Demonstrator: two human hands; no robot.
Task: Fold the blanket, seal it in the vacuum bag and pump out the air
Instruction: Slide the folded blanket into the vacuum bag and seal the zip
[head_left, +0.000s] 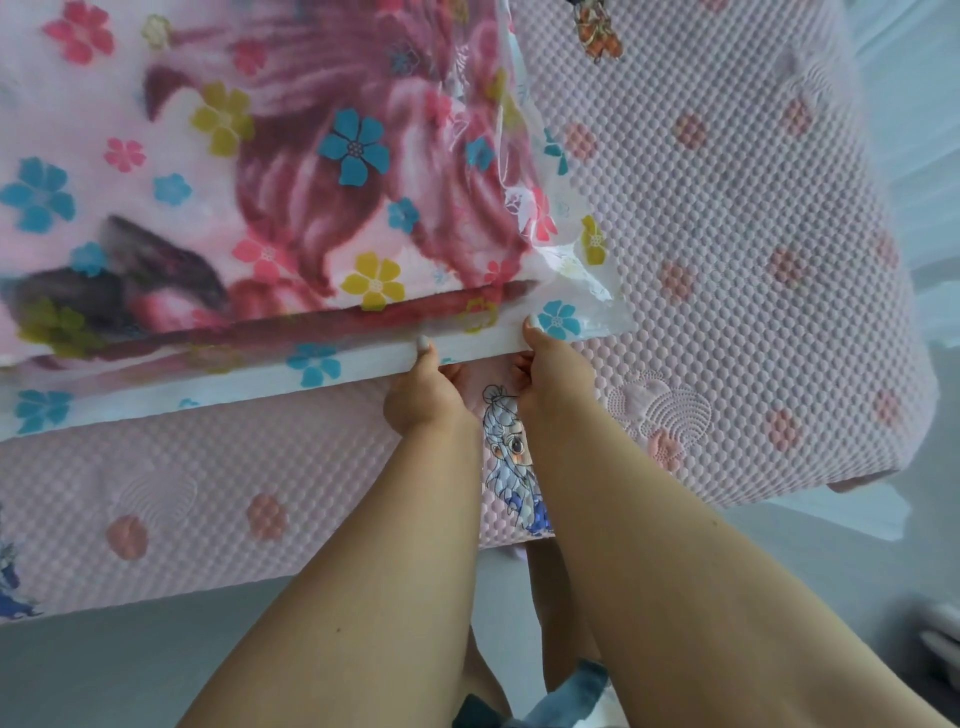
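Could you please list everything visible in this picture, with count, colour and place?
bag: one, clear with blue, pink and yellow flowers, on the bed, upper left.
strip: one, white, along the bag's near edge.
blanket: one, pink with dark red print, inside the bag.
bed: one, pink dimpled cover with cartoon prints, filling the middle.
floor: grey, along the bottom.
cloth: blue, bottom centre, at the person's feet.
left hand: pinches the strip.
right hand: pinches the strip, just right of the left hand.
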